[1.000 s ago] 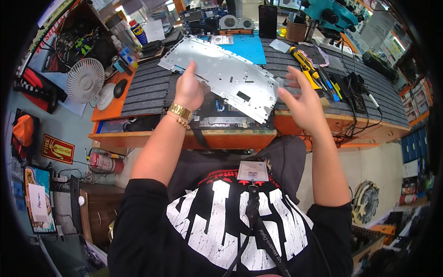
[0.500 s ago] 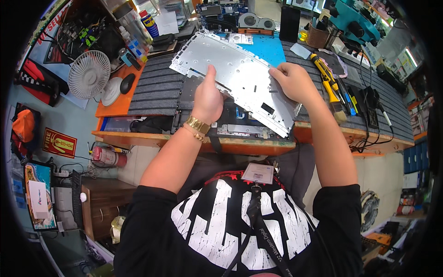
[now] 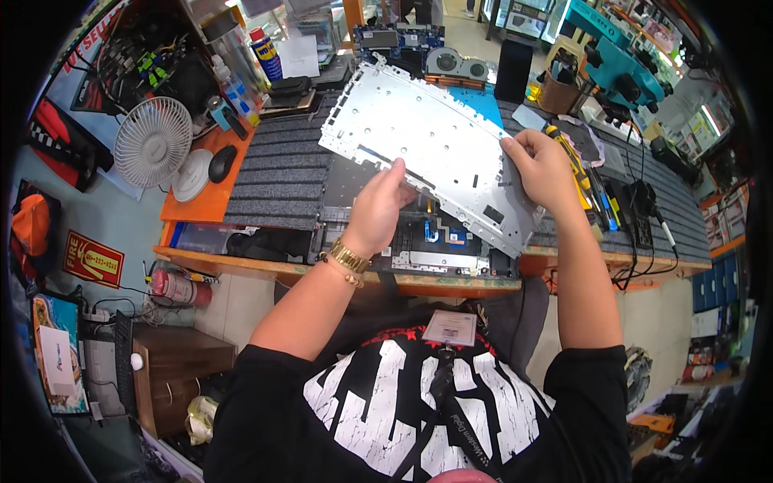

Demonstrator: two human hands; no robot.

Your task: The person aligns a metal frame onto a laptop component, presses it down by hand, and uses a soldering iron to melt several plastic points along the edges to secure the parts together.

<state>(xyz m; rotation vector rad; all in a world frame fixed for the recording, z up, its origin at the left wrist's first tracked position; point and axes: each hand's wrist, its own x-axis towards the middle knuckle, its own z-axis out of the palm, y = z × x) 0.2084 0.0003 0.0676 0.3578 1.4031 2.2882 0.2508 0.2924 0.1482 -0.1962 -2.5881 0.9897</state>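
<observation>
A thin silver metal plate (image 3: 419, 121), like a laptop keyboard's backing plate, is held tilted above the bench, its right end lower than its left. My left hand (image 3: 377, 208) grips the near long edge, thumb on top and fingers partly hidden below. My right hand (image 3: 543, 171) pinches the far right edge, thumb on the upper face. Beneath the plate lies an opened dark laptop chassis (image 3: 447, 262) at the bench's front edge, mostly covered. A blue ribbon connector (image 3: 431, 233) shows inside it.
Behind the plate are a blue mat (image 3: 485, 105), a circuit board (image 3: 398, 38) and a cooling fan assembly (image 3: 455, 64). Screwdrivers (image 3: 581, 173) and cables (image 3: 640, 201) lie at right. A white fan (image 3: 153, 142) and black mouse (image 3: 222, 163) stand left. An open drawer (image 3: 201, 240) sits below.
The plate and both hands have shifted slightly right and down in the view, uncovering more of the chassis beneath. The head view has moved a little too. Both hands keep their grip.
</observation>
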